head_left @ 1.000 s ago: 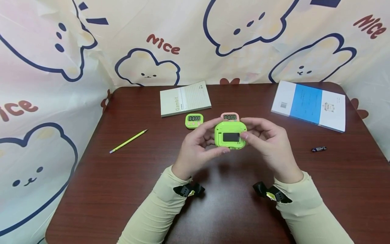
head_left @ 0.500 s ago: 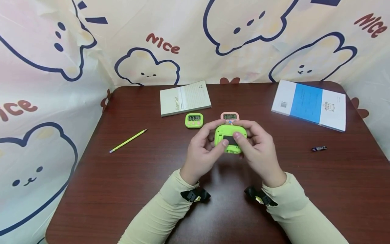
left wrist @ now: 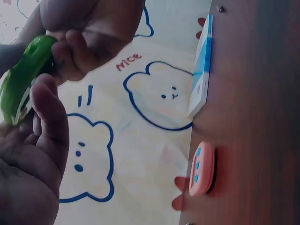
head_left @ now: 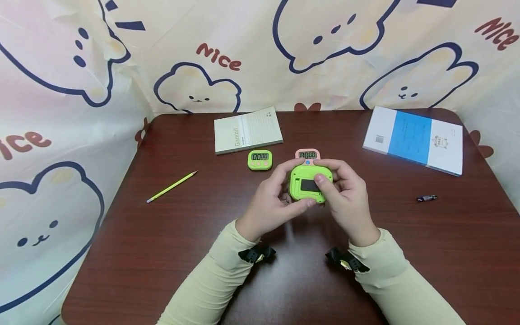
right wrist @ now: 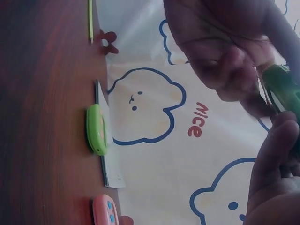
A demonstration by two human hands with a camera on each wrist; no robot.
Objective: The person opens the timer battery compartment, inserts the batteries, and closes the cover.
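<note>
Both hands hold a green digital timer (head_left: 297, 176) above the table, its back with a dark rectangular panel turned up toward the head camera. My left hand (head_left: 266, 205) pinches its left side, thumb along the lower edge and index finger at the top. On the other side, my right hand (head_left: 350, 201) grips it with the thumb pressed on the back beside the dark panel. The timer's front is hidden. Edge-on, the same timer (left wrist: 26, 75) shows in the left wrist view. Just beyond the hands, a pink timer (head_left: 307, 154) stands partly covered by the fingers.
Left of the pink timer is another green timer (head_left: 260, 160), near a pale notebook (head_left: 248, 131). A yellow pencil (head_left: 172, 187) lies at the left. On the right are a blue-and-white book (head_left: 412, 140) and a small dark battery (head_left: 427, 198). Patterned cloth (head_left: 260, 36) walls the back.
The right hand has moved left and its thumb farther onto the timer's back. The left thumb pressed on the back half a second ago and is now at the lower edge.
</note>
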